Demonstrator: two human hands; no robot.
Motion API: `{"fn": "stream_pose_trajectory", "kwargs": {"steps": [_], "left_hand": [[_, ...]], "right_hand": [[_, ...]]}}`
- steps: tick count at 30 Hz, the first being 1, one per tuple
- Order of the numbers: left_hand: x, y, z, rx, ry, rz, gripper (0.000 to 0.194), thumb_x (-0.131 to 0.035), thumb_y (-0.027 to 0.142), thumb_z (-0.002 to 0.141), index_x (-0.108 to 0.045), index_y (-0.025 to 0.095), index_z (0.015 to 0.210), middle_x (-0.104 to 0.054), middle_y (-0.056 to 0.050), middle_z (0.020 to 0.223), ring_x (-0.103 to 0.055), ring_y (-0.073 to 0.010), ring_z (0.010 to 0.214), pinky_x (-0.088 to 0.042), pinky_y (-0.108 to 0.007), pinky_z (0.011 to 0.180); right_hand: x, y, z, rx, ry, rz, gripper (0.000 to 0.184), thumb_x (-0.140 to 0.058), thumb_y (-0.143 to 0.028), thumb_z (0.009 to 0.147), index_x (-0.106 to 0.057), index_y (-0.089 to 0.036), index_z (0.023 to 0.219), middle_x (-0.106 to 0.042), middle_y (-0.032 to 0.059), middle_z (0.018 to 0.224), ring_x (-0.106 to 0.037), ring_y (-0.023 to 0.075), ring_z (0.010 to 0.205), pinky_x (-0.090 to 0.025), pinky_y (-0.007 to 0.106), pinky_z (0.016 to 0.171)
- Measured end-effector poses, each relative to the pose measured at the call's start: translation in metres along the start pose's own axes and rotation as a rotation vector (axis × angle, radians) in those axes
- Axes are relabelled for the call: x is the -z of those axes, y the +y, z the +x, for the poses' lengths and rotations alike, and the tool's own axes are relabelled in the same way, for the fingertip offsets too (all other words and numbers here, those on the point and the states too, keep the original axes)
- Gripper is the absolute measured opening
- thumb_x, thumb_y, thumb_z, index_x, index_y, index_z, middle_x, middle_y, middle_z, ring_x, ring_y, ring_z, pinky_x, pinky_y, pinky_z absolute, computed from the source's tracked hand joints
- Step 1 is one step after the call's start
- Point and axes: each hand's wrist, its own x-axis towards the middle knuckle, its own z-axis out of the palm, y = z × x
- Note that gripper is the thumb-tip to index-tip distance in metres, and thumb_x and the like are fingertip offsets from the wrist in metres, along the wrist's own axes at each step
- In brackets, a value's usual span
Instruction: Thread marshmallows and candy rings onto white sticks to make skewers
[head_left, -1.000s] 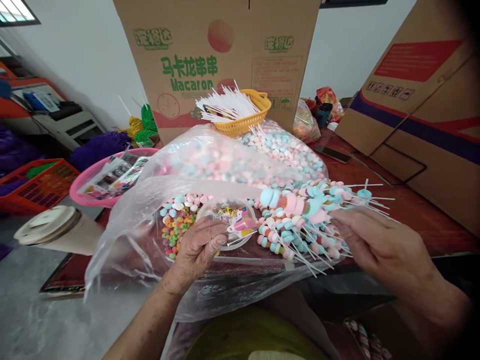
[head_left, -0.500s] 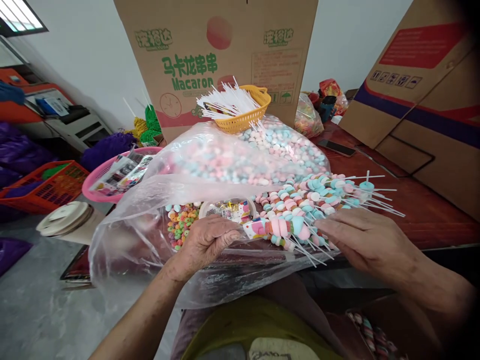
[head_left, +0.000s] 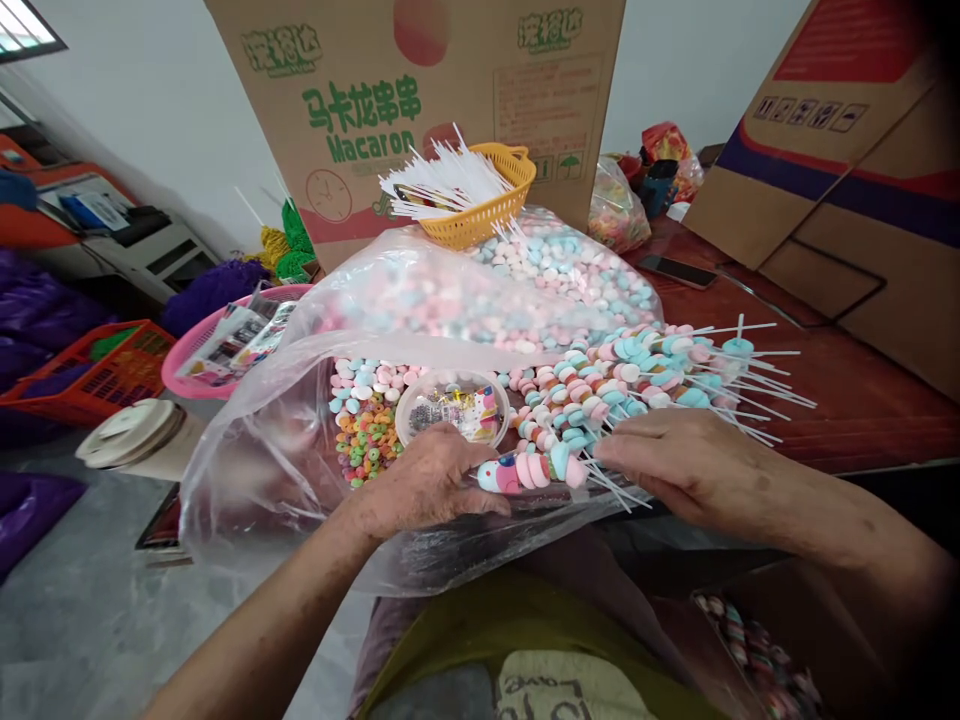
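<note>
A marshmallow skewer [head_left: 534, 470] with pink and blue pieces lies level between my hands. A printed wrapper with pink and white patterns covers its left end. My left hand [head_left: 431, 478] closes on that wrapped end, thumb below and fingers above. At the other end, my right hand [head_left: 679, 465] has its fingers pressed together around the stick, which they mostly hide. Just behind, a pile of finished marshmallow skewers [head_left: 600, 385] rests with white sticks pointing right. A round clear tub [head_left: 409, 425] holding printed wrappers and twist ties sits beyond my left hand.
Loose marshmallows [head_left: 570, 270] fill a clear plastic bag [head_left: 247, 450]. Ring-shaped cereal [head_left: 367, 440] lies left of the tub. A yellow basket [head_left: 480, 215] of white sticks stands on the bag. Cardboard boxes [head_left: 465, 90] rise behind; a phone [head_left: 679, 270] lies at right.
The wrapped skewer has turned in my hands, and the wrapper shows a different side. My left thumb has spread lower. The view has shifted slightly, showing more of the tub.
</note>
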Motion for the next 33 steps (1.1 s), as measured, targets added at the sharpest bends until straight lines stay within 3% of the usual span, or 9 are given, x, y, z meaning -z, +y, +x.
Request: {"fn": "stream_pose_trajectory", "kwargs": {"steps": [3, 8, 12, 18, 22, 26, 29, 33], "left_hand": [[0.001, -0.006, -0.003, 0.028, 0.041, 0.044, 0.043, -0.052, 0.058, 0.078, -0.066, 0.018, 0.086, -0.061, -0.001, 0.061, -0.055, -0.0144, 0.063, -0.034, -0.024, 0.060], [-0.005, -0.009, -0.005, -0.080, 0.115, 0.229, 0.043, -0.048, 0.054, 0.082, -0.063, 0.014, 0.090, -0.063, -0.003, 0.065, -0.056, -0.0159, 0.061, -0.034, -0.028, 0.065], [-0.008, -0.004, 0.000, -0.013, 0.038, 0.178, 0.045, -0.047, 0.056, 0.081, -0.063, 0.015, 0.088, -0.064, -0.003, 0.069, -0.056, -0.0165, 0.064, -0.035, -0.028, 0.064], [-0.001, 0.004, 0.007, 0.101, -0.165, -0.181, 0.040, -0.057, 0.056, 0.075, -0.062, 0.018, 0.090, -0.062, 0.002, 0.070, -0.054, -0.0127, 0.065, -0.034, -0.021, 0.057], [0.004, 0.013, 0.014, 0.124, -0.205, 0.056, 0.045, -0.056, 0.060, 0.073, -0.062, 0.019, 0.090, -0.061, -0.001, 0.070, -0.057, -0.0177, 0.069, -0.034, -0.023, 0.059], [0.001, 0.024, 0.026, 0.170, -0.270, 0.204, 0.047, -0.055, 0.063, 0.071, -0.060, 0.019, 0.089, -0.062, -0.003, 0.069, -0.059, -0.0214, 0.070, -0.035, -0.026, 0.059], [0.002, 0.030, 0.032, 0.210, -0.290, 0.122, 0.052, -0.057, 0.062, 0.070, -0.058, 0.020, 0.101, -0.062, -0.002, 0.070, -0.060, -0.0219, 0.071, -0.035, -0.025, 0.058], [0.016, 0.027, 0.025, 0.230, -0.254, -0.049, 0.076, -0.064, 0.059, 0.066, -0.042, 0.021, 0.127, -0.064, -0.002, 0.081, -0.058, -0.0198, 0.074, -0.037, -0.024, 0.061]], "right_hand": [[0.001, -0.001, -0.002, 0.022, -0.153, 0.021, 0.015, -0.043, -0.012, 0.082, -0.052, -0.021, 0.074, -0.053, -0.0016, 0.065, -0.045, 0.0112, 0.058, -0.024, 0.025, 0.053], [0.000, -0.002, -0.004, -0.028, -0.178, 0.081, 0.016, -0.040, -0.015, 0.086, -0.051, -0.021, 0.075, -0.056, -0.0021, 0.068, -0.046, 0.0111, 0.060, -0.025, 0.025, 0.054], [0.000, -0.004, 0.001, -0.021, -0.140, 0.165, 0.021, -0.036, -0.018, 0.089, -0.055, -0.022, 0.081, -0.058, -0.0007, 0.069, -0.049, 0.0121, 0.062, -0.029, 0.025, 0.056], [-0.005, -0.009, 0.010, -0.032, -0.194, 0.199, 0.024, -0.035, -0.018, 0.089, -0.055, -0.021, 0.076, -0.057, 0.0005, 0.069, -0.052, 0.0134, 0.065, -0.031, 0.024, 0.058], [-0.010, -0.013, 0.018, -0.019, -0.291, 0.223, 0.023, -0.034, -0.020, 0.089, -0.051, -0.020, 0.074, -0.054, -0.0009, 0.066, -0.048, 0.0114, 0.059, -0.028, 0.023, 0.055], [-0.016, -0.017, 0.031, -0.015, -0.259, 0.225, 0.026, -0.031, -0.022, 0.090, -0.052, -0.018, 0.074, -0.054, 0.0006, 0.066, -0.046, 0.0113, 0.059, -0.025, 0.023, 0.054], [-0.023, -0.018, 0.037, -0.020, -0.247, 0.187, 0.025, -0.033, -0.022, 0.089, -0.053, -0.017, 0.075, -0.056, 0.0019, 0.067, -0.046, 0.0121, 0.060, -0.024, 0.024, 0.054], [-0.025, -0.014, 0.035, -0.007, -0.204, 0.165, 0.023, -0.034, -0.019, 0.088, -0.055, -0.017, 0.079, -0.058, 0.0024, 0.070, -0.048, 0.0123, 0.062, -0.025, 0.024, 0.055]]}}
